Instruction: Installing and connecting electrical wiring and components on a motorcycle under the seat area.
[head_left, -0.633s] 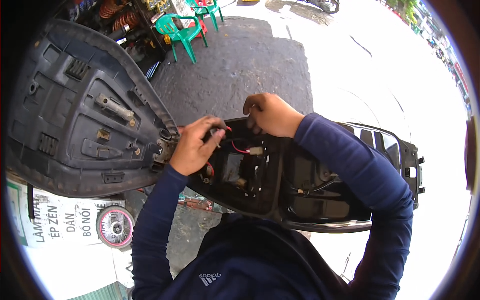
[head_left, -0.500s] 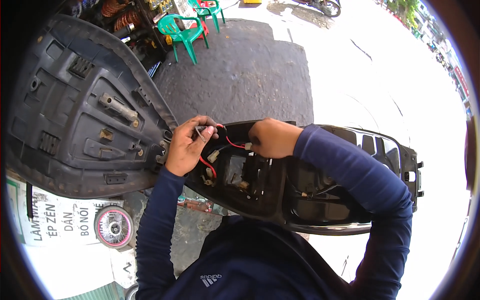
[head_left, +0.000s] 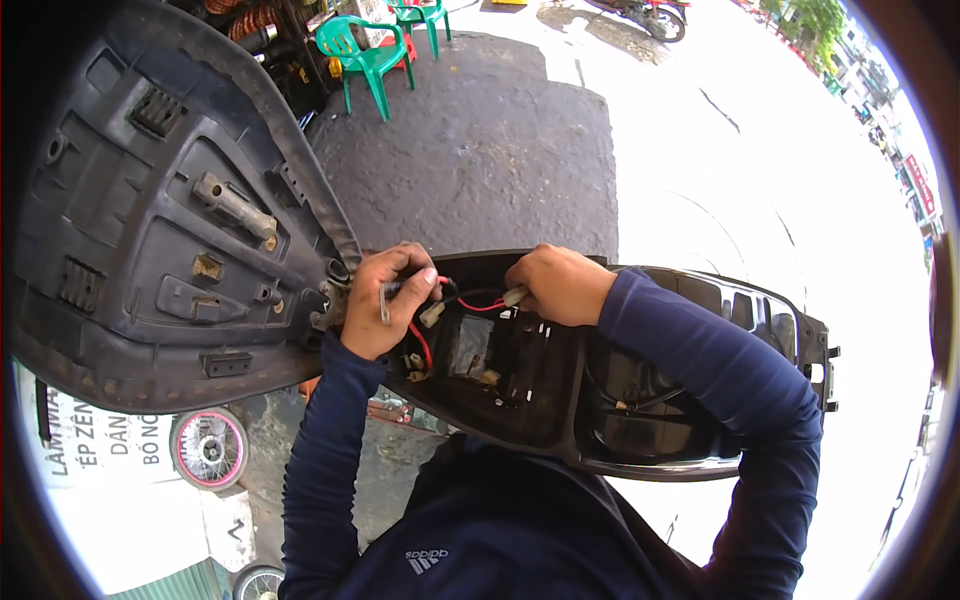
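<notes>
Over the open under-seat compartment (head_left: 540, 425) of a motorbike, both my hands work at a red wire (head_left: 480, 306). My left hand (head_left: 385, 312) is closed in a pinch on one end of the wire. A thin bent metal tool (head_left: 384, 303), its kind unclear, is tucked among the same fingers. Between the thumb and fingers of my right hand (head_left: 565, 287) is a whitish plastic connector (head_left: 514, 296) at the wire's other end. Another pale connector (head_left: 432, 314) lies between the hands, beside a thicker red cable (head_left: 425, 348). My fingers hide the wire's left tip.
The raised seat (head_left: 150, 230) shows its black underside at left, hinged close to my left hand. Green plastic chairs (head_left: 365, 62) stand beyond the dark pavement (head_left: 460, 150). A pink-rimmed wheel (head_left: 210, 448) is at lower left. A parked motorbike (head_left: 655, 18) is far off.
The view has shifted slightly. More of the connector now shows past my right fingers, and the red wire hangs in a lower curve between my hands. Both hands keep their grip.
</notes>
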